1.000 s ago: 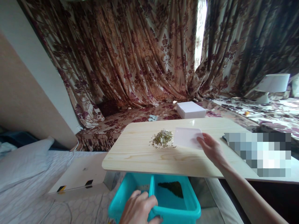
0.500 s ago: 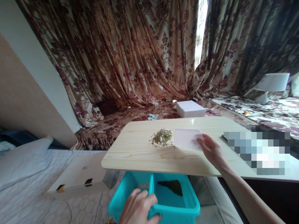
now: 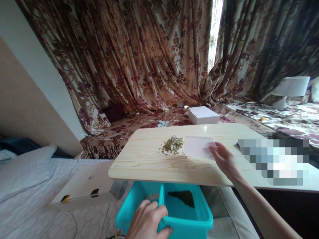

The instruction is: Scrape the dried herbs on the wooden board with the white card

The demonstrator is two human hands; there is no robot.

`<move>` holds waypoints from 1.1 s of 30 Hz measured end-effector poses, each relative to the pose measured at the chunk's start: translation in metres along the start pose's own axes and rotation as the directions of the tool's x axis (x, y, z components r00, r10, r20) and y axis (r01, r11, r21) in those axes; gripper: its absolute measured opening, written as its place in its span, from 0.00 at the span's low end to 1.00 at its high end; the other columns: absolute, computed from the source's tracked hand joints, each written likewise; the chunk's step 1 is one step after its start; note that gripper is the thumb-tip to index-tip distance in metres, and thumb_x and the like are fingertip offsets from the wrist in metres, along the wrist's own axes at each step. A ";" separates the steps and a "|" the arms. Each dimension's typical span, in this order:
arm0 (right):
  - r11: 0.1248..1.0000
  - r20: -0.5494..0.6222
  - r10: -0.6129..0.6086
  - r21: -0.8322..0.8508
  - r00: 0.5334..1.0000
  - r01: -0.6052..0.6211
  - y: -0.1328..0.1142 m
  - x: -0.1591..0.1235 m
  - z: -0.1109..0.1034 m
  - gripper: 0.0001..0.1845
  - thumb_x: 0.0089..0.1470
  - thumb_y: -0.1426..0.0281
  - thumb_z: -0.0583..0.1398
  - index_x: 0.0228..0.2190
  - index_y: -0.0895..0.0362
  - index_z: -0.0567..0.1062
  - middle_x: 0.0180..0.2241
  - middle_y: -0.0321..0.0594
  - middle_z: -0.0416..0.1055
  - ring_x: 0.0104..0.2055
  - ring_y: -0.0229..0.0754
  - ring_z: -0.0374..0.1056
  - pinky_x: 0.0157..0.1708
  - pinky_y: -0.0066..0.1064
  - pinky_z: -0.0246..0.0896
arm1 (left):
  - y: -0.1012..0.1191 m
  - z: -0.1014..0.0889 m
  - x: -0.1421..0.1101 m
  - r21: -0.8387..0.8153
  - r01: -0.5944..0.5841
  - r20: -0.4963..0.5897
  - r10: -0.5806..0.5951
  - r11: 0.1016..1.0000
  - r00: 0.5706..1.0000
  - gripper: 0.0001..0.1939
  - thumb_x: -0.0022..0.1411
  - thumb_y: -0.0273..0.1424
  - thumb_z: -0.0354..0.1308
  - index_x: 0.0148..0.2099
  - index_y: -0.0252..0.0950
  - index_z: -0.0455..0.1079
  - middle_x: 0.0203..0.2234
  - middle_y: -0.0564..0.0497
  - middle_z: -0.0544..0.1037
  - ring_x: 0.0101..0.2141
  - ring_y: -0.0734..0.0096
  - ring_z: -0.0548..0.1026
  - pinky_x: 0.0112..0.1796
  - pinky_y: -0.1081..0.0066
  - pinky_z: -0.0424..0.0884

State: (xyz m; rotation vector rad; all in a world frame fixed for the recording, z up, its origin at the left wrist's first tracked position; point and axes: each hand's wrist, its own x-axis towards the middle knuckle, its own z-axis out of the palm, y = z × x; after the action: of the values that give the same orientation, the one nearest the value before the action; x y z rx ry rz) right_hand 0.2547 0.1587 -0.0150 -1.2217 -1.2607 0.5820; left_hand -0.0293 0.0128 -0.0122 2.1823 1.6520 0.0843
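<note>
My right hand [image 3: 225, 157] pinches the right edge of a pale, translucent flat sheet [image 3: 198, 146], which looks like plastic. The sheet lies low over the wooden tabletop [image 3: 159, 171], its left edge at the right side of a loose pile of small green and whitish grains [image 3: 173, 145]. Below the table's near edge, my left hand [image 3: 149, 219] is closed on the near rim of a turquoise two-part bin [image 3: 189, 223], by its divider. Dark green material [image 3: 184, 198] lies in the bin's right compartment. A little pale material [image 3: 153, 196] shows in the left one, partly behind my fingers.
A blurred-out flat object [image 3: 276, 162] lies on the table's right side. Behind the table are a white box [image 3: 203, 115] and a small grey-blue cloth [image 3: 162, 123]. A large flat white box [image 3: 86, 182] rests on the bed at left. A lamp [image 3: 294, 87] stands far right.
The sheet in my right hand has shifted slightly left, closer against the grains. My left hand stays on the bin.
</note>
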 end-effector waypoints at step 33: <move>0.997 -0.004 0.083 0.012 0.997 -0.083 -0.007 -0.002 -0.006 0.15 0.43 0.59 0.60 0.32 0.55 0.71 0.28 0.42 0.77 0.32 0.45 0.74 0.31 0.34 0.67 | 0.003 -0.002 -0.003 -0.021 0.010 -0.006 -0.010 1.000 1.000 0.07 0.53 0.31 0.61 0.37 0.42 0.71 0.34 0.54 0.72 0.41 0.61 0.66 0.42 0.68 0.59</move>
State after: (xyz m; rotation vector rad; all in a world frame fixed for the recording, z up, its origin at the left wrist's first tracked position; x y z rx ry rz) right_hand 0.2581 0.1525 -0.0086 -1.2691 -1.2055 0.6455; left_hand -0.0284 0.0104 -0.0087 2.1600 1.6576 0.1055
